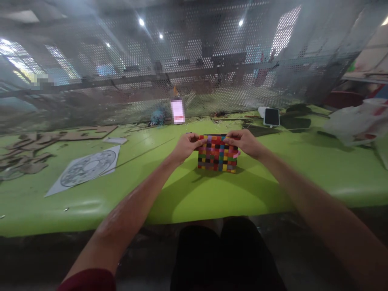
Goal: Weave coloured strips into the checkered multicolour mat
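Observation:
A small pouch woven from many-coloured strips (216,155) stands upright on the green table, its checkered front facing me. My left hand (188,146) pinches its upper left corner, thumb on the front and fingers behind. At the upper right, my right hand (242,142) grips the rim in the same way. A dark strip shows along the top between my hands; whether it is the pouch's opening I cannot tell. A pink strip end sticks out at the right side, below my right hand.
On the green table (145,169), a printed sheet with a round pattern (89,165) and brown cardboard scraps (33,143) lie left. A lit phone (178,110) stands at the back, near a perforated metal screen (194,72). To the right are a dark-screened device (271,117) and a plastic bag (357,121).

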`<state>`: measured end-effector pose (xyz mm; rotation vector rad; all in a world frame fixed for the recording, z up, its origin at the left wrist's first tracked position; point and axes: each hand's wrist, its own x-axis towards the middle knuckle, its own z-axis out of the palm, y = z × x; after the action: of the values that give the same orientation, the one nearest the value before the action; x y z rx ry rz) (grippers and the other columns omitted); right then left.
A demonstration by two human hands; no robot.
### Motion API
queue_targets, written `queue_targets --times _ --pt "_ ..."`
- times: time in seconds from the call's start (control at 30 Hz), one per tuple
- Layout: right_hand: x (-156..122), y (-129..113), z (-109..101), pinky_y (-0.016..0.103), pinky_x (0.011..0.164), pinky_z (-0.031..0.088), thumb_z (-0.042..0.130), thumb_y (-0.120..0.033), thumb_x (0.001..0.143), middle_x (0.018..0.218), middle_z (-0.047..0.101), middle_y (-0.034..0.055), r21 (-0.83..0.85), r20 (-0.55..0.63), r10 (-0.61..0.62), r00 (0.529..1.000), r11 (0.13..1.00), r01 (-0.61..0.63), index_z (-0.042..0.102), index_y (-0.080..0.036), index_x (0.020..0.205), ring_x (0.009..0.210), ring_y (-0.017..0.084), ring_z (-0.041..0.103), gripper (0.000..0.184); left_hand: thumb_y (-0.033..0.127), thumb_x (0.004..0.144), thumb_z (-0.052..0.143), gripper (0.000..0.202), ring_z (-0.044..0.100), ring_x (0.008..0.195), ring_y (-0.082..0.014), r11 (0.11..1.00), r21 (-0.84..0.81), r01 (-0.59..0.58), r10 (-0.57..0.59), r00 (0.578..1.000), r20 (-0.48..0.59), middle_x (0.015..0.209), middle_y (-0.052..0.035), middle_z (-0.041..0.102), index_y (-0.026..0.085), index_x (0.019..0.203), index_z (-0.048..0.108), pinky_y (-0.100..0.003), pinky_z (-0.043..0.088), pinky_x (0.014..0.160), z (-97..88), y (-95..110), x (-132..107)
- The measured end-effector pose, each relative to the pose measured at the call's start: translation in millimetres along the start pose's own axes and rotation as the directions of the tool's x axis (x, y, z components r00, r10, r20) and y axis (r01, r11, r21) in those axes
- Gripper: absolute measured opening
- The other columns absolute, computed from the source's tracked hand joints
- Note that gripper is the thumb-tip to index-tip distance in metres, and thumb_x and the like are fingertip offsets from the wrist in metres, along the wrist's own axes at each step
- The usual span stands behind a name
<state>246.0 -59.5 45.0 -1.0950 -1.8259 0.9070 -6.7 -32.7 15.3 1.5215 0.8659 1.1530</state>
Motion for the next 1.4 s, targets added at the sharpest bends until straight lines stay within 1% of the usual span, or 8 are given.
queue_targets --times 0.17,0.27,0.43,0.53,0.6,0.77,0.97,1.4 --pt "1 2 -5 0.028 0.054 0.045 0.084 -0.066 0.069 0.068 0.066 0.0027 -0.020 -0.004 0.001 1.000 1.000 -0.001 0.073 -0.017 0.076 0.059 0.014 0.056 0.050 0.039 0.072 0.091 0.036 0.072 0.080 -0.0167 0.985 -0.099 0.143 -0.129 0.983 0.128 0.093 -0.0089 0.077 0.011 0.089 0.075 -0.038 0.061 0.088 -7.5 5 3" --pt "2 3 -7 0.028 0.054 0.043 0.082 -0.065 0.071 0.066 0.064 0.0024 -0.037 -0.001 0.002 1.000 0.999 -0.002 0.073 -0.017 0.075 0.058 0.014 0.054 0.049 0.035 0.078 0.088 0.029 0.073 0.080 -0.0173 0.966 -0.155 0.208 -0.180 0.967 0.178 0.097 -0.0097 0.077 0.013 0.092 0.074 -0.038 0.062 0.086 -14.1 8 4" --pt "3 3 -6 0.029 0.057 0.043 0.084 -0.065 0.068 0.068 0.065 0.0031 -0.007 -0.076 0.022 0.997 1.000 -0.022 0.072 -0.016 0.075 0.060 0.014 0.054 0.051 0.052 0.089 0.073 0.038 0.072 0.086 -0.0205 0.973 -0.193 0.128 -0.105 0.987 0.125 0.104 -0.0128 0.075 0.018 0.105 0.070 -0.035 0.062 0.075 -17.8 10 2" --pt "3 2 -3 0.029 0.057 0.042 0.084 -0.067 0.067 0.066 0.064 0.0029 -0.011 -0.085 0.033 0.996 0.999 -0.034 0.071 -0.017 0.072 0.059 0.014 0.052 0.052 0.044 0.075 0.088 0.050 0.071 0.090 -0.0204 0.996 -0.084 0.043 -0.034 0.994 0.102 0.110 -0.0122 0.072 0.017 0.111 0.067 -0.035 0.061 0.077 -11.4 7 1" --pt "2 3 -1 0.029 0.056 0.041 0.083 -0.068 0.067 0.066 0.065 0.0028 -0.018 -0.073 0.036 0.997 0.999 -0.037 0.071 -0.017 0.071 0.059 0.014 0.052 0.053 0.036 0.065 0.094 0.052 0.068 0.088 -0.0180 0.999 -0.012 -0.031 0.031 0.999 0.011 0.103 -0.0081 0.071 0.016 0.105 0.066 -0.035 0.061 0.079 -5.8 4 2" --pt "3 4 1 0.029 0.058 0.043 0.084 -0.069 0.066 0.069 0.066 0.0035 -0.019 -0.076 0.040 0.996 0.999 -0.041 0.073 -0.017 0.074 0.061 0.014 0.054 0.054 0.042 0.087 0.077 0.029 0.066 0.075 -0.0167 1.000 0.025 -0.004 0.008 0.988 -0.155 0.084 -0.0067 0.070 0.015 0.087 0.069 -0.031 0.060 0.067 1.8 4 2" --pt "4 6 -1 0.028 0.057 0.044 0.083 -0.071 0.065 0.070 0.067 0.0038 -0.010 -0.096 0.036 0.995 0.999 -0.037 0.073 -0.016 0.076 0.059 0.014 0.055 0.057 0.038 0.096 0.067 0.029 0.069 0.071 -0.0169 0.992 0.065 0.107 -0.099 0.989 -0.112 0.081 -0.0103 0.074 0.013 0.082 0.070 -0.028 0.058 0.062 3.3 9 1" --pt "4 9 -1 0.028 0.057 0.042 0.081 -0.069 0.067 0.068 0.066 0.0042 -0.075 -0.121 0.087 0.989 0.993 -0.096 0.072 -0.016 0.070 0.061 0.014 0.053 0.054 0.034 0.075 0.087 0.027 0.071 0.070 -0.0174 1.000 0.001 -0.023 0.023 0.995 -0.101 0.073 -0.0039 0.071 0.016 0.076 0.067 -0.030 0.059 0.062 1.5 9 -2"
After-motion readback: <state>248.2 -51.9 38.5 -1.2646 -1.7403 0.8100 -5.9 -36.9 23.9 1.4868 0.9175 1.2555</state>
